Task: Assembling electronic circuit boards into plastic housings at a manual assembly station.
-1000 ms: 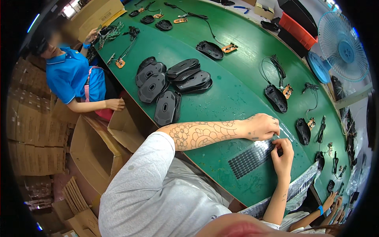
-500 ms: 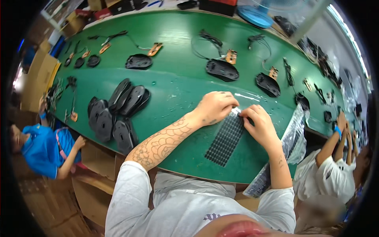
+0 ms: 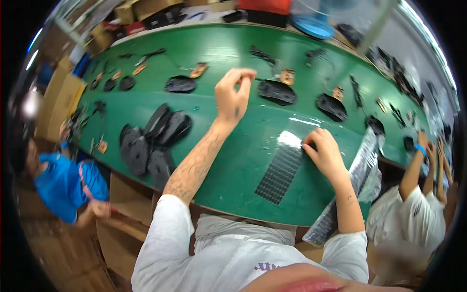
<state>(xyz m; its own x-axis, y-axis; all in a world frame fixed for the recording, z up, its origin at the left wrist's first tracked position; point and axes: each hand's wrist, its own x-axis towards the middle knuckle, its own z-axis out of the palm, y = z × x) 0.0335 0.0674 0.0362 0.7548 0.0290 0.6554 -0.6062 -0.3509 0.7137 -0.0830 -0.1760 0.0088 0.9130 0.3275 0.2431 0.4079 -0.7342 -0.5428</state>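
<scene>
A clear sheet of small round black pads (image 3: 278, 176) lies flat on the green table. By its far right corner is my right hand (image 3: 325, 155), thumb and forefinger pinched; a tiny dark speck shows at the fingertips, too small to name. My left hand (image 3: 232, 97) is raised beyond the sheet, fingertips pressed together near a black computer mouse shell (image 3: 276, 92). Whatever those fingers hold, if anything, cannot be made out. An orange circuit board (image 3: 287, 76) with a cable sits just behind that shell.
Left of my arm is a pile of black mouse shell parts (image 3: 136, 155). More shells with boards stand along the table, including one shell (image 3: 332, 107) at right. A silvery plastic bag (image 3: 357, 180) lies by my right forearm. Co-workers sit at both sides.
My left hand has left the sheet's far end and moved up and away toward the mouse shells. The right hand stays at the sheet's corner. The view has shifted slightly.
</scene>
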